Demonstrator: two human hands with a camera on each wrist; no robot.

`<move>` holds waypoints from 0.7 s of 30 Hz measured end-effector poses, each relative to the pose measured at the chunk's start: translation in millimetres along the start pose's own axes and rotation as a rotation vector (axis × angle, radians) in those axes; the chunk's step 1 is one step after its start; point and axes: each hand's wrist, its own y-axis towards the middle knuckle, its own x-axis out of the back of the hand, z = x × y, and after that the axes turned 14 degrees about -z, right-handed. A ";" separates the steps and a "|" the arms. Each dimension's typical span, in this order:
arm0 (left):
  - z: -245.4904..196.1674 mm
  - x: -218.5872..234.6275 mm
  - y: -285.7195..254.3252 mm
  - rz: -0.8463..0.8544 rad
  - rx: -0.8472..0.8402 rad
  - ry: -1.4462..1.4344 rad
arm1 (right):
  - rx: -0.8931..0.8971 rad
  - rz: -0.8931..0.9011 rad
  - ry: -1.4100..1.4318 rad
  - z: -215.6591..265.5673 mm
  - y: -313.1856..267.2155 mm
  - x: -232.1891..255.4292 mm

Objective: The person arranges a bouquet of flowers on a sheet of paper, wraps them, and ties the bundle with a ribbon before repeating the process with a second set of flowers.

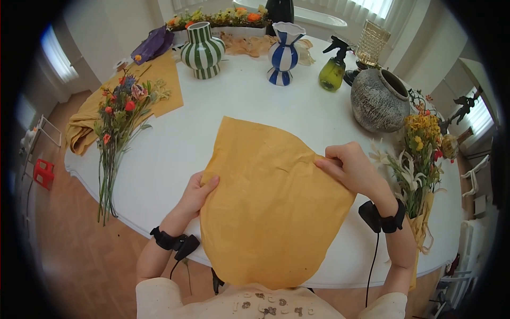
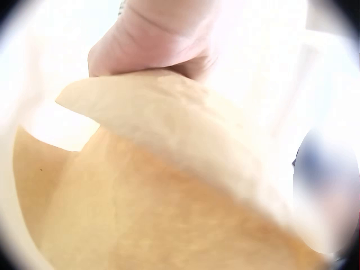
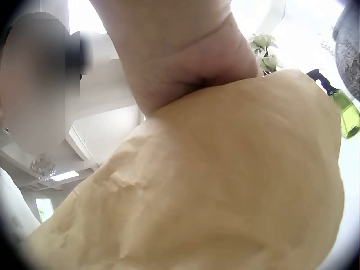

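A sheet of yellow-brown wrapping paper [image 1: 271, 207] is held up over the near side of the white table, its lower end curving down by the person's shirt. The left hand [image 1: 196, 196] pinches its left edge, thumb on the front face and the other fingers hidden behind. At the upper right edge the right hand [image 1: 348, 167] grips the paper between thumb and curled fingers. Close up in the left wrist view, the paper [image 2: 163, 124] shows a folded-over edge under the hand. Creases run across the paper [image 3: 214, 174] in the right wrist view.
On the left, a bunch of mixed flowers [image 1: 122, 117] lies partly over more brown paper [image 1: 172, 87]. Behind stand a green-striped vase [image 1: 203, 53], a blue-striped vase [image 1: 282, 56] and a green spray bottle [image 1: 332, 73]. A grey pot [image 1: 378, 103] and another bouquet [image 1: 419, 154] are at the right.
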 end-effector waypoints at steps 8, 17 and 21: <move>-29.7 -24.2 11.1 -0.258 -0.784 1.763 | 0.272 -0.191 -1.012 -32.6 -15.2 -56.0; -21.6 -83.0 2.2 0.721 -0.333 1.865 | 0.049 0.387 -0.429 -12.0 -87.2 -89.0; -26.4 -57.4 -22.2 0.765 -0.249 1.976 | 0.015 0.429 -0.413 -25.6 -110.3 -76.1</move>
